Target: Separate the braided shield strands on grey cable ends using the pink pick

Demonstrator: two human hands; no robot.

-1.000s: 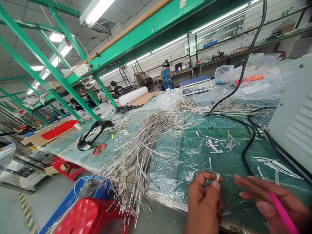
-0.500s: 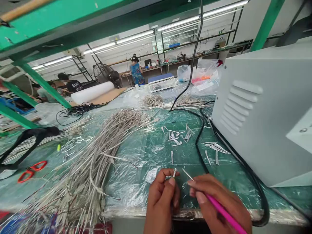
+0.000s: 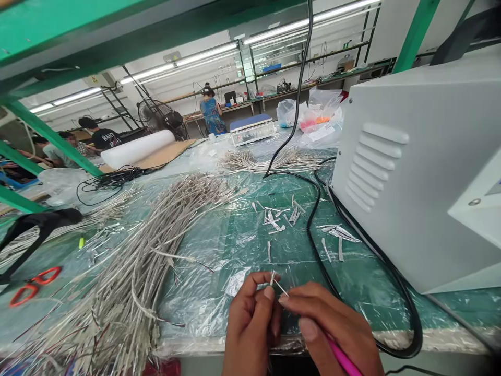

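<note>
At the bench's front edge, my left hand (image 3: 253, 318) pinches a small silvery strip (image 3: 273, 278) upright between thumb and forefinger. Beside it on the right, my right hand (image 3: 332, 326) is closed round a pink-handled tool (image 3: 344, 360). The tool's thin pale tip (image 3: 281, 287) points up and left, right by the strip; whether they touch is unclear. Beyond my hands, several similar silvery strips (image 3: 274, 218) lie scattered on the green mat, with more (image 3: 340, 233) to the right. A large bundle of grey braided cables (image 3: 156, 250) lies to the left.
A pale metal box (image 3: 407, 172) fills the right side, with a thick black cable (image 3: 313, 235) running before it. Orange-handled scissors (image 3: 35, 286) lie at the left. Behind are another cable bundle (image 3: 270, 160), a white roll (image 3: 139, 149) and plastic bags (image 3: 313, 115). People are in the background.
My right hand has brought the tool's tip left, up to the strip in my left hand. The whole view has shifted slightly. My left hand keeps its pinch.
</note>
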